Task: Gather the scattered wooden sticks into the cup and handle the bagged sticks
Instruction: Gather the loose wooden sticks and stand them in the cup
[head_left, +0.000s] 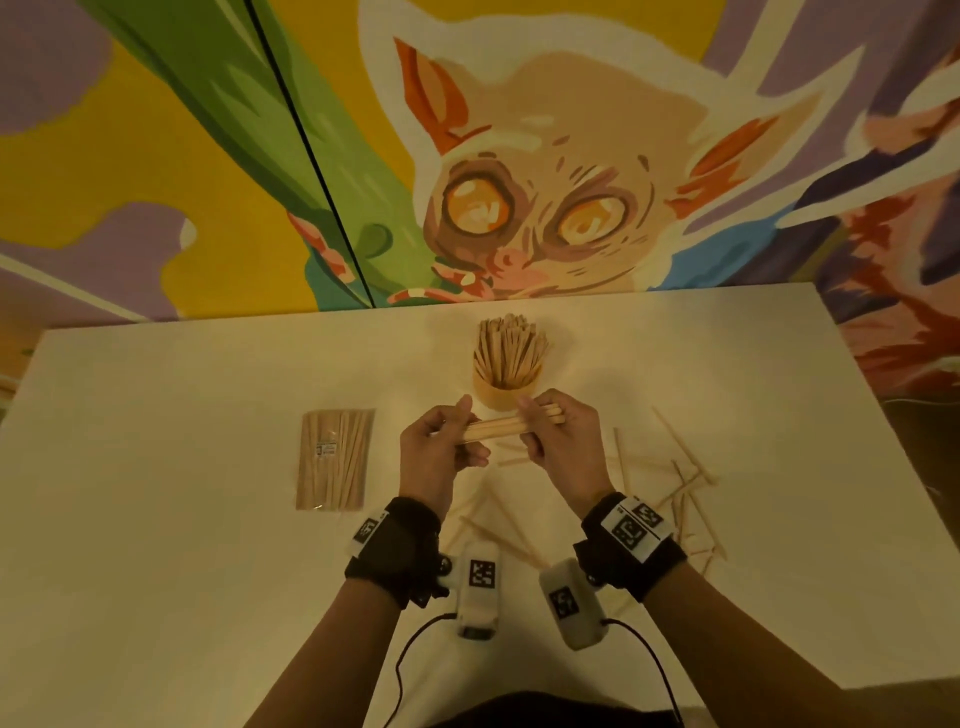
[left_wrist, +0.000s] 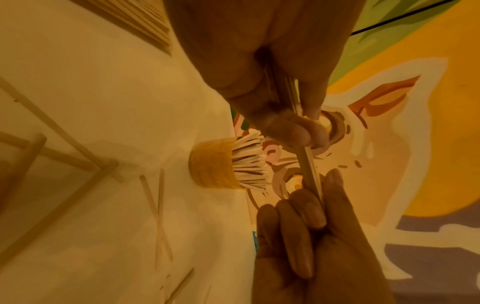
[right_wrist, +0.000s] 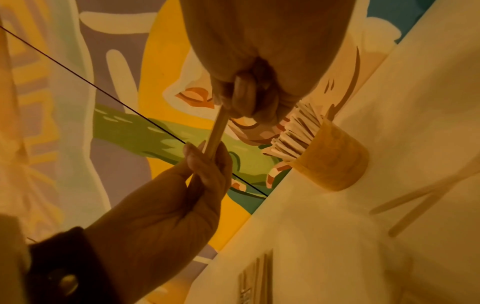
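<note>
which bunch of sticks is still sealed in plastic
The flat pack of bagged sticks, lying on the table beside the left hand. It alone has a wrapper and label; the others stand in the cup, lie loose or are held.

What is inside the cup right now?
The cup holds many upright wooden sticks fanning above its rim. Their lower ends and the cup's bottom are hidden by its wall.

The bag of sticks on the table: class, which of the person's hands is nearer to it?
Left. The left hand is just right of the bag of sticks, gripping one end of a bundle of sticks; the right hand grips the other end, farther away.
</note>
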